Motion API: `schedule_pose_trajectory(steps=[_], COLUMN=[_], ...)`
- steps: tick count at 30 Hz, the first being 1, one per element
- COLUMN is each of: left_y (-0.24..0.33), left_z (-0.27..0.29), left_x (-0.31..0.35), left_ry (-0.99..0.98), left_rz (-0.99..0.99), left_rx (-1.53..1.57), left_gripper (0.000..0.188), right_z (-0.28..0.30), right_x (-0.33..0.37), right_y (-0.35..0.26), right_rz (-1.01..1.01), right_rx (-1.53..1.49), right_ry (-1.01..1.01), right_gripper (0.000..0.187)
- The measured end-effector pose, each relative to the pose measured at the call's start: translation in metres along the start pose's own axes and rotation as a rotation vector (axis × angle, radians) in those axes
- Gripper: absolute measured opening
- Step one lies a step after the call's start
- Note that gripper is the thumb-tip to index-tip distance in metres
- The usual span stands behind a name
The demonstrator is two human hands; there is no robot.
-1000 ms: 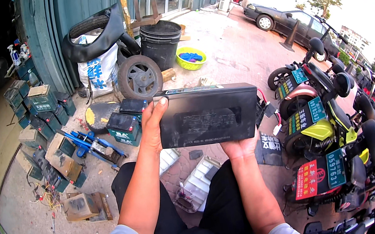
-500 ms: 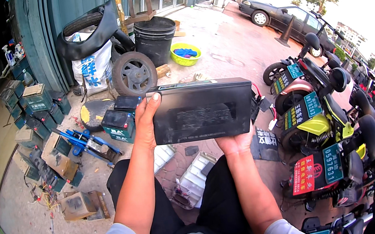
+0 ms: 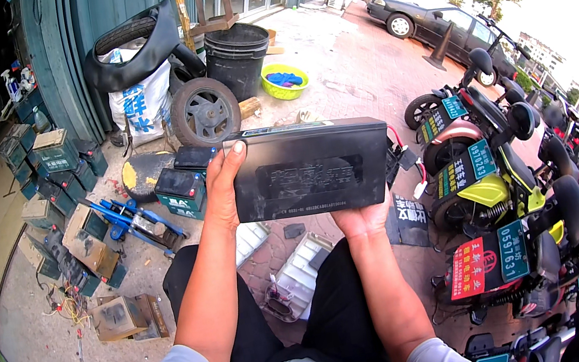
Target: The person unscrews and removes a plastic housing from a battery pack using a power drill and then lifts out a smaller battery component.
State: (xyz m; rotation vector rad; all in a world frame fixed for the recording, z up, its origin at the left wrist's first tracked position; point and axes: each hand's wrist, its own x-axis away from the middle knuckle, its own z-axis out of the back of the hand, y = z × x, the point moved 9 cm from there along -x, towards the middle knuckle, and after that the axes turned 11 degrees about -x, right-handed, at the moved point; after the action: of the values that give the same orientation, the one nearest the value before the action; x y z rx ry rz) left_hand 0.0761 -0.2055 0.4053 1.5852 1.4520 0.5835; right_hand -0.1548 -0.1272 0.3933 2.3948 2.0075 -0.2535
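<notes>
I hold up a black rectangular battery pack (image 3: 310, 170) in front of me, its broad printed face toward me. Red and black cables (image 3: 399, 156) with a connector hang at its right end. My left hand (image 3: 226, 180) grips the left end, thumb on the front face and the other fingers hidden behind. Beneath the lower right edge, my right hand (image 3: 362, 221) supports the pack; most of its fingers are out of sight under and behind it. White plastic battery cases (image 3: 300, 274) lie on the paving between my legs.
Left are a blue floor jack (image 3: 134, 224), several used batteries (image 3: 57, 151) and a cardboard box (image 3: 116, 318). Ahead are a loose wheel (image 3: 206, 118), black bucket (image 3: 238, 60) and yellow-green basin (image 3: 285, 83). A row of parked scooters (image 3: 481, 173) stands right; a dark car (image 3: 430, 18) is beyond.
The battery pack has tilted slightly in my hands, so the lettering on its face shows more clearly. Both hands keep the same hold.
</notes>
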Motion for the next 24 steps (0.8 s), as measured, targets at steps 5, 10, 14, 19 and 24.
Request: schedule_pose_trajectory(steps=[5, 10, 14, 19, 24], left_y=[-0.0011, 0.0018, 0.0016, 0.0005, 0.0002], left_z=[0.0013, -0.0015, -0.0003, -0.0001, -0.0007], left_x=[0.0000, 0.0019, 0.0011, 0.0002, 0.0003], left_ry=[-0.003, -0.007, 0.003, -0.004, -0.003], left_rz=[0.010, 0.010, -0.005, -0.011, -0.014], left_rx=[-0.007, -0.019, -0.039, -0.049, -0.046], left_gripper=[0.044, 0.044, 0.051, 0.053, 0.054], right_z=[0.0012, 0.0026, 0.0007, 0.0058, 0.0019], right_x=[0.0002, -0.0001, 0.0014, -0.0021, -0.0002], right_y=[-0.0011, -0.0013, -0.0005, -0.0028, -0.0024], right_rz=[0.006, 0.008, 0.002, 0.004, 0.017], right_rx=[0.017, 0.012, 0.006, 0.002, 0.010], right_ry=[0.014, 0.029, 0.005, 0.011, 0.011], right_gripper=[0.041, 0.042, 0.042, 0.042, 0.042])
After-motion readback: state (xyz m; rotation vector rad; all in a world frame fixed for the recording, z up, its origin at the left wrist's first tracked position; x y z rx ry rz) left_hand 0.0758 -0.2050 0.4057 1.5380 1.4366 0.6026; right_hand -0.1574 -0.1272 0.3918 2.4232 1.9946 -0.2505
